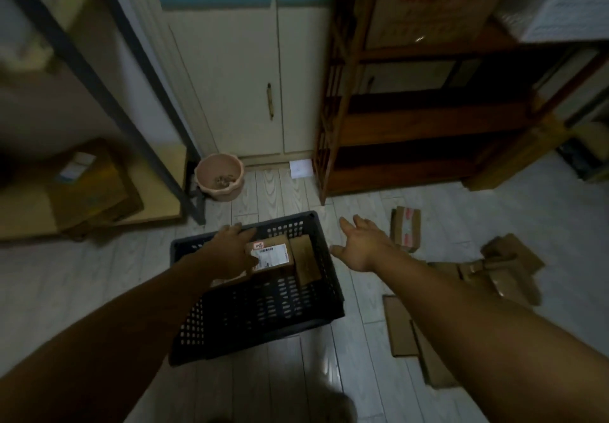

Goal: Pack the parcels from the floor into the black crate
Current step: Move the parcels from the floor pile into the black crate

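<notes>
The black crate (263,314) stands on the floor in the middle. Inside it, at the far end, lie a brown parcel with a white label (272,254) and a plain brown parcel (304,259) beside it. My left hand (230,251) is over the crate and holds the labelled parcel at its left edge, thumb along its near side. My right hand (361,246) hovers open to the right of the crate, fingers spread, holding nothing. A parcel with red tape (407,228) lies just beyond it. More brown parcels (501,267) and flat ones (415,337) lie on the right.
A pink bucket (220,177) stands by the cream cupboard doors (250,86). A wooden shelf unit (412,116) rises at the back right. A metal-framed shelf (99,198) with cardboard boxes is on the left. The floor is pale wood planks.
</notes>
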{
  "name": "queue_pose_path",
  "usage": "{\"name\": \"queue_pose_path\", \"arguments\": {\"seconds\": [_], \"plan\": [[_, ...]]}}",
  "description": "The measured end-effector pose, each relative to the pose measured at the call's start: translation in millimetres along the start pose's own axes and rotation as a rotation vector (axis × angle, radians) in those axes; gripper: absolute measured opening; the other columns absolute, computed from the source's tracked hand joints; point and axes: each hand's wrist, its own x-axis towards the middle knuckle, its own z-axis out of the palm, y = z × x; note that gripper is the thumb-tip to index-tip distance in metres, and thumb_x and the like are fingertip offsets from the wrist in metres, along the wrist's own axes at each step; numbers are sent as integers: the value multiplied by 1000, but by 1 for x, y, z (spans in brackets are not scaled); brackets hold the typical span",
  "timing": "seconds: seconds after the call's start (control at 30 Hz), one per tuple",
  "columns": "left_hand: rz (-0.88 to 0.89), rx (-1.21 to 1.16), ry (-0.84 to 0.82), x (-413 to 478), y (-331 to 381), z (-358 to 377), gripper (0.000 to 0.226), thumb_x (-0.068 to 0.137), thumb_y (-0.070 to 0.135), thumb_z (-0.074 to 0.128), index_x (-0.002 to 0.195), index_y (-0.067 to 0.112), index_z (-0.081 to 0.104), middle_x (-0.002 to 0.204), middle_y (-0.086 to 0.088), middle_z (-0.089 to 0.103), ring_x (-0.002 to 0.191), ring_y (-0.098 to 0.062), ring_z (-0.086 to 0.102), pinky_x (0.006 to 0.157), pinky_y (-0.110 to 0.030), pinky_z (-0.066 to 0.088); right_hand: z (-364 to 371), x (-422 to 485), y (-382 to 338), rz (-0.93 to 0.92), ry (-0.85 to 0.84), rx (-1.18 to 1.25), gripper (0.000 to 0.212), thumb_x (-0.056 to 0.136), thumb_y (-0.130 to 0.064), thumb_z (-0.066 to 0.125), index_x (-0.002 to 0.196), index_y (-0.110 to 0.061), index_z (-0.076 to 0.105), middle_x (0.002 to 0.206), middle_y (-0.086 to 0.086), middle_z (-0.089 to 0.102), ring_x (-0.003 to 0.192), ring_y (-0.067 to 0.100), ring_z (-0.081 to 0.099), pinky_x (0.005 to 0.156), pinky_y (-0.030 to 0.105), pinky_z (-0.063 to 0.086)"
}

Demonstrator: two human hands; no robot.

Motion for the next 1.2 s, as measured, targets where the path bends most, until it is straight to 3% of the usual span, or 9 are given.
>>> {"name": "queue_pose_path", "arguments": {"seconds": [0.23, 0.37, 0.57, 0.63, 0.77, 0.97, 1.2], "plan": [[160, -39, 58, -95, 73, -104, 79, 91, 49, 50, 151, 24, 6, 160, -10, -3, 147, -30, 2, 119, -41, 9, -98, -145, 56, 159, 119, 28, 74, 93, -60, 34, 154, -21, 15, 161, 10, 11, 146, 31, 16, 117, 46, 20], [292, -75, 93, -125, 132, -125, 78, 90, 46, 53, 151, 22, 10, 160, -9, 5, 147, -27, 10, 119, -37, 15, -104, -228, 95, 311, 195, 103, 62, 98, -50, 37, 151, -19, 24, 158, 10, 22, 141, 31, 28, 113, 43, 28], [459, 36, 77, -187, 229, -128, 75, 93, 46, 50, 151, 26, 8, 160, -8, 0, 147, -30, 1, 120, -41, 10, -91, -329, 157, 454, 199, 176, 65, 91, -56, 44, 146, -23, 34, 152, 6, 35, 131, 29, 42, 107, 45, 38], [482, 39, 80, -203, 260, -127, 74, 93, 46, 49, 151, 26, 8, 160, -7, -1, 147, -30, -1, 119, -42, 9, -88, -358, 182, 475, 224, 192, 63, 90, -56, 47, 144, -25, 38, 149, 5, 39, 130, 27, 44, 106, 43, 39], [489, 51, 127, -234, 329, -110, 74, 92, 46, 50, 151, 27, 9, 160, -6, 0, 147, -31, -1, 118, -42, 10, -81, -421, 242, 504, 247, 200, 61, 96, -47, 46, 149, -21, 30, 154, 8, 31, 138, 27, 35, 110, 39, 32], [445, 1, 165, -275, 426, -57, 73, 92, 44, 51, 150, 28, 12, 160, -6, 3, 147, -30, 1, 119, -44, 11, -51, -496, 352, 485, 225, 235, 61, 96, -42, 49, 149, -19, 29, 155, 7, 30, 141, 27, 32, 115, 42, 28], [413, 30, 105, -284, 494, -16, 70, 93, 43, 49, 151, 27, 11, 160, -7, 2, 147, -30, 1, 119, -44, 9, -40, -500, 425, 406, 189, 272, 67, 96, -44, 49, 151, -17, 22, 157, 10, 25, 141, 28, 31, 112, 39, 29]]}}
